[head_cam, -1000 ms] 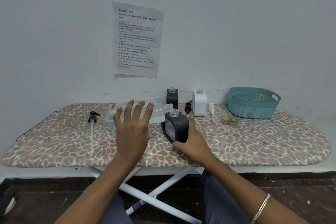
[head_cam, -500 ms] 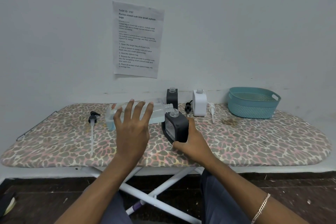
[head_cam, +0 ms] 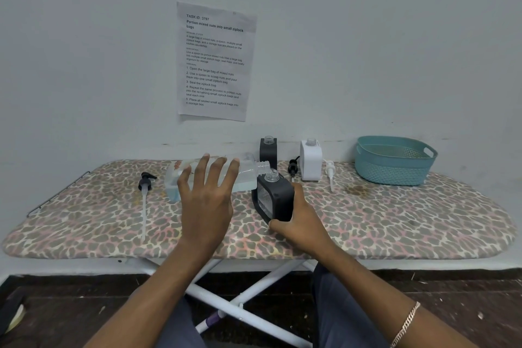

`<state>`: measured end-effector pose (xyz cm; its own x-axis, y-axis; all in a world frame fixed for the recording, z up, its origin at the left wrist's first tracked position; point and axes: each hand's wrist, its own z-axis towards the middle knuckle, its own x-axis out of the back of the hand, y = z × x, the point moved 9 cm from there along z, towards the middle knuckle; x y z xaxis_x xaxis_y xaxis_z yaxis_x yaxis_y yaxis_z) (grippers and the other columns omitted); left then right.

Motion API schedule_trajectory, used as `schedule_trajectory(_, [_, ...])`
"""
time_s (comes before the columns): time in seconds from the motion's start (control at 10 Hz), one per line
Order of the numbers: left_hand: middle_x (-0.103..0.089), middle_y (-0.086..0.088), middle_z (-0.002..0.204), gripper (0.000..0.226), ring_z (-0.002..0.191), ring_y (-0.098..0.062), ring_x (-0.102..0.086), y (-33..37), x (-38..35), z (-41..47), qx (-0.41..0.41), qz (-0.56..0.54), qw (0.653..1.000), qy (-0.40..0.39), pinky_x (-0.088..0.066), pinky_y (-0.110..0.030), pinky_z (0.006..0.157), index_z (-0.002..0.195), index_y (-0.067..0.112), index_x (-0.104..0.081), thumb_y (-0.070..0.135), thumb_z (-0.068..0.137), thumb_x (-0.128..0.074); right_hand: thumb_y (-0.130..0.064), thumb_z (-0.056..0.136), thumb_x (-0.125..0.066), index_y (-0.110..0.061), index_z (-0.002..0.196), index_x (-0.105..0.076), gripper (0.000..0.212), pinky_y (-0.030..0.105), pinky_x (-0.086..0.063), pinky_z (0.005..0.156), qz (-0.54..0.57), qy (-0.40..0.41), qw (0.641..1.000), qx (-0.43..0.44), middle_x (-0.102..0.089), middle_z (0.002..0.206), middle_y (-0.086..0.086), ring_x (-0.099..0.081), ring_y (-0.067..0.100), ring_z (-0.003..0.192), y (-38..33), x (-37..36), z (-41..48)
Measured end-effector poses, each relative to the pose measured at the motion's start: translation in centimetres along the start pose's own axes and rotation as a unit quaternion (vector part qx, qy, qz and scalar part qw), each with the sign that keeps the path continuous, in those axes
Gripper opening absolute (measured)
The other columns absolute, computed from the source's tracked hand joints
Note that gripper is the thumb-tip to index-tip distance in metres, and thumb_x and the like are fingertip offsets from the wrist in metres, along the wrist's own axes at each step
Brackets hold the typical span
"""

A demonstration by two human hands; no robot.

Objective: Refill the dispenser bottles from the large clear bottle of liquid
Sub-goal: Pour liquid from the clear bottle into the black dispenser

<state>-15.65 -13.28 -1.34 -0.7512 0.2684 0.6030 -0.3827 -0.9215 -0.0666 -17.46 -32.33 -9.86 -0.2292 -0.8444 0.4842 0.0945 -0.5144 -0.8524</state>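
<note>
While the ironing board (head_cam: pixel 395 223) carries everything, the large clear bottle (head_cam: pixel 245 174) lies tipped sideways in the left hand (head_cam: pixel 206 200), long axis level, neck pointing right over the black dispenser bottle (head_cam: pixel 275 198), which the right hand (head_cam: pixel 299 220) clasps tilted left.

On the ironing board (head_cam: pixel 395 223), the left hand (head_cam: pixel 207 200) holds the clear bottle (head_cam: pixel 245 175) on its side, mouth over the open neck of a tilted black dispenser (head_cam: pixel 275 198), which the right hand (head_cam: pixel 302 223) grips. Along the board's far edge stand another black dispenser (head_cam: pixel 267 150), a white one (head_cam: pixel 310 159) and a teal basket (head_cam: pixel 395 161). Three pumps (head_cam: pixel 144 195) lie loose.
</note>
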Motion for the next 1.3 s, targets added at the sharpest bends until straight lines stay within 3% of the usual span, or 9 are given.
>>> schedule_trajectory(0.2, [-0.061, -0.010, 0.140, 0.074, 0.141, -0.038, -0.048, 0.00, 0.02, 0.01, 0.003, -0.002, 1.000, 0.002, -0.035, -0.062, 0.111, 0.142, 0.018, -0.061, -0.010, 0.074, -0.069, -0.014, 0.080, -0.077, -0.039, 0.134, -0.031, 0.075, 0.044, -0.064, 0.056, -0.001, 0.005, 1.000, 0.000, -0.069, 0.106, -0.002, -0.076, 0.021, 0.065, 0.12, 0.02, 0.06])
schedule_trajectory(0.4, [-0.060, -0.010, 0.141, 0.075, 0.142, -0.038, -0.048, -0.01, -0.01, 0.06, 0.003, -0.003, 1.000, -0.001, -0.035, -0.062, 0.111, 0.143, 0.018, -0.060, -0.010, 0.074, -0.069, -0.013, 0.081, -0.077, -0.038, 0.134, -0.030, 0.075, 0.033, -0.062, 0.054, -0.007, 0.006, 1.000, 0.004, -0.068, 0.108, -0.002, -0.075, 0.015, 0.064, 0.00, 0.04, 0.07])
schedule_trajectory(0.6, [-0.060, -0.009, 0.141, 0.075, 0.142, -0.038, -0.048, 0.00, -0.03, 0.00, 0.004, 0.001, 1.000, -0.006, -0.035, -0.062, 0.111, 0.143, 0.018, -0.060, -0.009, 0.074, -0.069, -0.014, 0.079, -0.078, -0.040, 0.132, -0.031, 0.075, 0.035, -0.062, 0.054, -0.005, 0.009, 1.000, 0.007, -0.067, 0.107, -0.002, -0.074, 0.016, 0.064, 0.02, 0.07, 0.12])
schedule_trajectory(0.8, [-0.061, -0.010, 0.141, 0.074, 0.142, -0.038, -0.048, -0.03, -0.06, 0.02, 0.003, 0.002, 1.000, -0.004, -0.035, -0.062, 0.111, 0.143, 0.018, -0.061, -0.009, 0.074, -0.069, -0.014, 0.080, -0.078, -0.038, 0.136, -0.030, 0.078, 0.026, -0.061, 0.057, -0.002, 0.008, 1.000, 0.013, -0.065, 0.113, -0.003, -0.074, 0.013, 0.070, 0.04, 0.03, 0.23])
schedule_trajectory(1.3, [-0.061, -0.010, 0.142, 0.072, 0.142, -0.038, -0.048, 0.01, 0.00, 0.03, 0.003, 0.003, 1.000, -0.002, -0.035, -0.062, 0.111, 0.143, 0.018, -0.061, -0.008, 0.077, -0.065, -0.014, 0.079, -0.078, -0.040, 0.133, -0.030, 0.077, 0.029, -0.061, 0.055, -0.008, 0.010, 1.000, 0.014, -0.067, 0.106, -0.004, -0.074, 0.015, 0.068, -0.04, 0.08, 0.15])
